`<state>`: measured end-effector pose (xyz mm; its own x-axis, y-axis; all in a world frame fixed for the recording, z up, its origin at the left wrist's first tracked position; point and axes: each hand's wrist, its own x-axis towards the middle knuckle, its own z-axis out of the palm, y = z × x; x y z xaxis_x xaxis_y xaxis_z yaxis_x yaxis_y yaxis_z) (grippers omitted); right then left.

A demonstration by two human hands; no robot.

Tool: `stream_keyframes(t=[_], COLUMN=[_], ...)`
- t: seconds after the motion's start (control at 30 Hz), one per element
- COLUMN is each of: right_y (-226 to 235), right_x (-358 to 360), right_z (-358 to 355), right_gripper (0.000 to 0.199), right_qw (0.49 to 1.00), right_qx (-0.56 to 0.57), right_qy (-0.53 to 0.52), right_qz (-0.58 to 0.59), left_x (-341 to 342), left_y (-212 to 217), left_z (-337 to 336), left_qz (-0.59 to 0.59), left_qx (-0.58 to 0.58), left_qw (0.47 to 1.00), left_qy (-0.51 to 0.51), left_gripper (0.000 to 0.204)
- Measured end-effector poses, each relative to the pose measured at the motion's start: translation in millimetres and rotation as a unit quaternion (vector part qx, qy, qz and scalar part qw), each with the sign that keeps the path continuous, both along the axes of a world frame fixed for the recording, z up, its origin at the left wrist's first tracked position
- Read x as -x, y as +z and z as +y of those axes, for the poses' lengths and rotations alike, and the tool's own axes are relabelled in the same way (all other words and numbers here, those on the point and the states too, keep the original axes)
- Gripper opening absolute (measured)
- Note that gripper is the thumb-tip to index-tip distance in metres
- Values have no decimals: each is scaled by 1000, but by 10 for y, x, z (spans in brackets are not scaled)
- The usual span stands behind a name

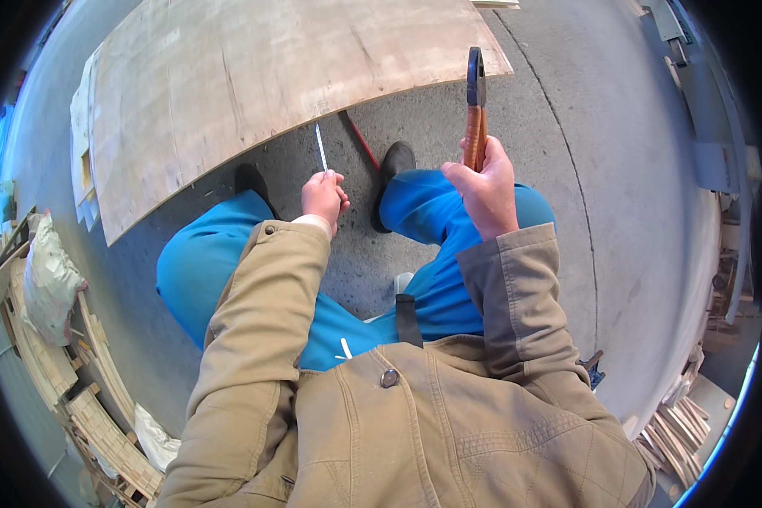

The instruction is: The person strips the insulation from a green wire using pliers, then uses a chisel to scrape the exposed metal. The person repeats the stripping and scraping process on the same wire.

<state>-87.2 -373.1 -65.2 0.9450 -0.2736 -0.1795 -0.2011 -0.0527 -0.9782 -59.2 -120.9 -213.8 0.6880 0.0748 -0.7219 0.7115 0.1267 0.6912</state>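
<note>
My left hand (pixel 323 196) pinches a long thin metal nail (pixel 320 147) that points up toward the edge of a large plywood sheet (pixel 254 76) lying on the concrete floor. My right hand (pixel 485 190) grips the wooden handle of a hammer (pixel 475 106), its dark head raised above the sheet's near right corner. Both arms are in tan jacket sleeves. My legs in blue trousers are spread beneath my hands, with dark shoes just short of the plywood edge.
A thin red rod (pixel 361 140) lies on the floor under the plywood edge. Stacked curved wooden pieces (pixel 93 398) and white sacks (pixel 46 279) sit at the left. More wooden strips (pixel 673 432) lie at the lower right, grey metal framing (pixel 711 152) at the right.
</note>
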Motion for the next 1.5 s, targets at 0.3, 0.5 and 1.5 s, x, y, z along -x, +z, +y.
stream_keyframes(t=[0.3,0.5,1.5], right_y=[-46,-37,-681], right_x=[-25,-227,-991], right_z=[64,245,865], right_gripper=[42,41,37], right_qw=[995,970,898], right_qx=[91,224,258], right_qy=[25,93,210], right_qz=[16,-7,-287], left_x=[-99,-146,-166], left_y=[-65,-102,-173], left_z=[-46,-50,-60], left_qz=[-20,-35,-42], left_qx=[26,33,74], left_qw=[999,998,995], left_qy=[28,27,59], left_gripper=[27,27,29])
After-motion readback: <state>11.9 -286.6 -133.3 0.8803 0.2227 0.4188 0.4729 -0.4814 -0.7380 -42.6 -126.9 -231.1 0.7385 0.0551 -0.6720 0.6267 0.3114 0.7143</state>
